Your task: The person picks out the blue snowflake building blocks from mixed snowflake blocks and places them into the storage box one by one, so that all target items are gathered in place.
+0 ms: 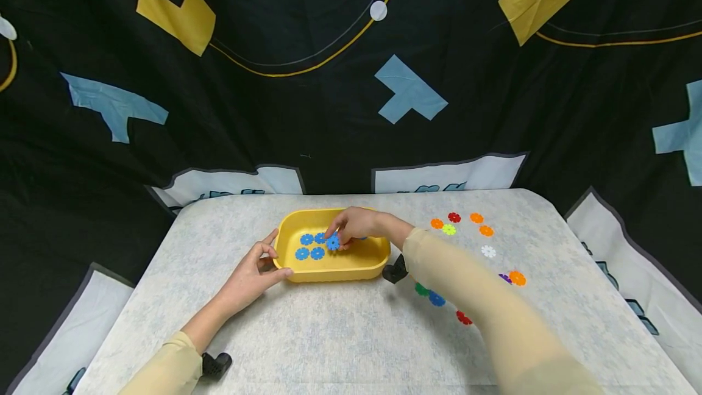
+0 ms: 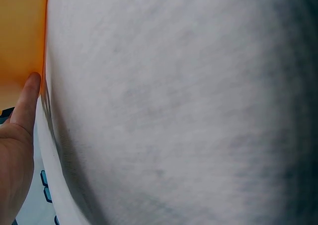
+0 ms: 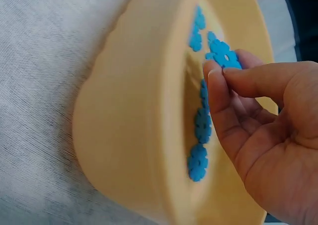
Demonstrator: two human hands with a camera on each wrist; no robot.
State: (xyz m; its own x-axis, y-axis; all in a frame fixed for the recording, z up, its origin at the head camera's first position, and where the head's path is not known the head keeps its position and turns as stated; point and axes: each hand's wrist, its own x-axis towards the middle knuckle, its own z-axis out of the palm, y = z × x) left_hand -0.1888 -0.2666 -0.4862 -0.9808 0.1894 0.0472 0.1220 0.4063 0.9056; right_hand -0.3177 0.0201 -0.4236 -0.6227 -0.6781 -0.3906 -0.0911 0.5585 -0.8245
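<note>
A yellow plastic basin (image 1: 337, 274) sits on the table, with several blue flower-shaped discs (image 1: 302, 253) lying inside it. At the basin's left end my left hand (image 1: 255, 273) holds the corner, thumb along the front wall and fingers at the left rim. In the left wrist view, a straight digit of the left hand (image 2: 22, 115) touches the basin's wall (image 2: 22, 36). Over the basin, my right hand (image 1: 356, 224) pinches a blue flower disc (image 1: 333, 241) between thumb and fingertips. The right wrist view shows this blue disc (image 3: 223, 53) tilted, above other discs (image 3: 198, 163) in the basin.
Right of the basin, loose flower discs lie scattered: orange (image 1: 486, 231), red (image 1: 454, 217), yellow-green (image 1: 449, 229), white (image 1: 488, 251) and others. Green (image 1: 421, 289), blue (image 1: 437, 298) and red (image 1: 464, 317) ones lie beside the right sleeve (image 1: 471, 285). A black curtain (image 1: 307, 127) hangs behind the table.
</note>
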